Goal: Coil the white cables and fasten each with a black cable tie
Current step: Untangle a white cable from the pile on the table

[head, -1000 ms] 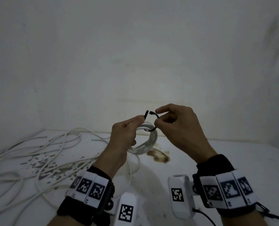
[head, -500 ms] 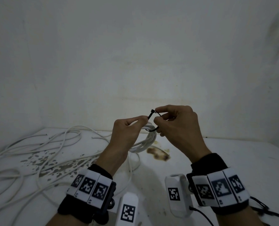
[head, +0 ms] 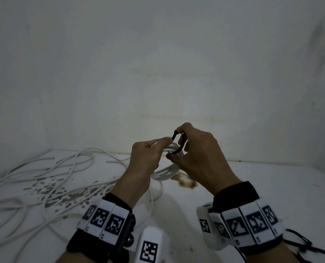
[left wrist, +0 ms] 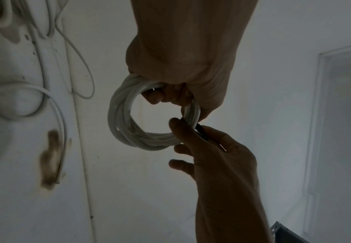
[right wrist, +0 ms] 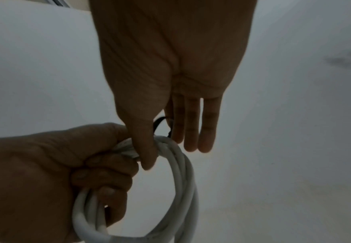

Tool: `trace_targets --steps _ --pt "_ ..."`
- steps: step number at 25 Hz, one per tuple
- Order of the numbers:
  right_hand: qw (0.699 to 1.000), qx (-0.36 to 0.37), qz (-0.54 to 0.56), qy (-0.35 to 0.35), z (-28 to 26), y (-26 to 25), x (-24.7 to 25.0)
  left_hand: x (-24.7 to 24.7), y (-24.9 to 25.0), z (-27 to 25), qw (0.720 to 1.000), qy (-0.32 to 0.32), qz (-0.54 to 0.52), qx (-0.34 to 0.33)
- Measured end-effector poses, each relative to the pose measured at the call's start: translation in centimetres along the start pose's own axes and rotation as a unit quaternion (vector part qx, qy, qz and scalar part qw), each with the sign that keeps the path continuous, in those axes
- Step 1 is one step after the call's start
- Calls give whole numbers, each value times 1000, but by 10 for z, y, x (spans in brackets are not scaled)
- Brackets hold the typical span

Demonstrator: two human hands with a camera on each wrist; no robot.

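A small coil of white cable (head: 168,170) hangs in the air above the table, and my left hand (head: 163,142) grips its top in a fist. A black cable tie (head: 180,147) loops around the coil's strands beside my left fingertips. My right hand (head: 184,143) pinches the tie near its head between index finger and thumb. In the left wrist view the coil (left wrist: 124,121) shows as a full ring, with the tie (left wrist: 200,129) at its right side. In the right wrist view my thumb lies on the coil (right wrist: 182,172) and the tie (right wrist: 157,123) peeks out behind it.
Loose white cables (head: 44,179) sprawl over the left of the white table (head: 271,186), across flaked paint. A brown stain (head: 186,184) lies under the hands. Several black ties (head: 305,245) lie by my right wrist. A wall rises close behind.
My hands have drawn closer together. The tie's two ends, apart a second ago, are now brought together above the coil, with my right hand turned over it.
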State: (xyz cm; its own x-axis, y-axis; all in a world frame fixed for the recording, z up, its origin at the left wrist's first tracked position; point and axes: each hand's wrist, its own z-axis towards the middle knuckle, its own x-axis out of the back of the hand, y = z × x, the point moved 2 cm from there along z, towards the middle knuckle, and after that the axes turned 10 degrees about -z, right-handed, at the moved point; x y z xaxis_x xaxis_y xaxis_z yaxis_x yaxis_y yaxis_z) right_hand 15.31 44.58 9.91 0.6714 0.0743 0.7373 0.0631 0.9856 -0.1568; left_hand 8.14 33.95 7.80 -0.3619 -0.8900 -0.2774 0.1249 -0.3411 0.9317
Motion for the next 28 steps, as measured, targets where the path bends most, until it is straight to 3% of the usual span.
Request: trace_targets --steps 7,9,16,19,21,25,28 --pt "988 33 57 140 -4 4 -10 4 -4 10 999 26 -37 24" --pt "985 25 101 139 -2 5 -13 6 -3 13 998 19 -42 34" --pt "978 -2 205 47 -2 12 -9 9 -11 14 990 -102 -47 84" --pt "940 -79 331 -5 -1 14 -1 9 -8 13 990 -98 -44 93" --pt "933 -103 344 -22 2 16 0 7 -9 11 988 -110 -42 96" --pt "893 -133 407 -136 9 26 10 8 -10 10 985 -133 -47 100" --pt "910 -123 360 -163 15 24 23 5 -10 7 984 -141 -41 105"
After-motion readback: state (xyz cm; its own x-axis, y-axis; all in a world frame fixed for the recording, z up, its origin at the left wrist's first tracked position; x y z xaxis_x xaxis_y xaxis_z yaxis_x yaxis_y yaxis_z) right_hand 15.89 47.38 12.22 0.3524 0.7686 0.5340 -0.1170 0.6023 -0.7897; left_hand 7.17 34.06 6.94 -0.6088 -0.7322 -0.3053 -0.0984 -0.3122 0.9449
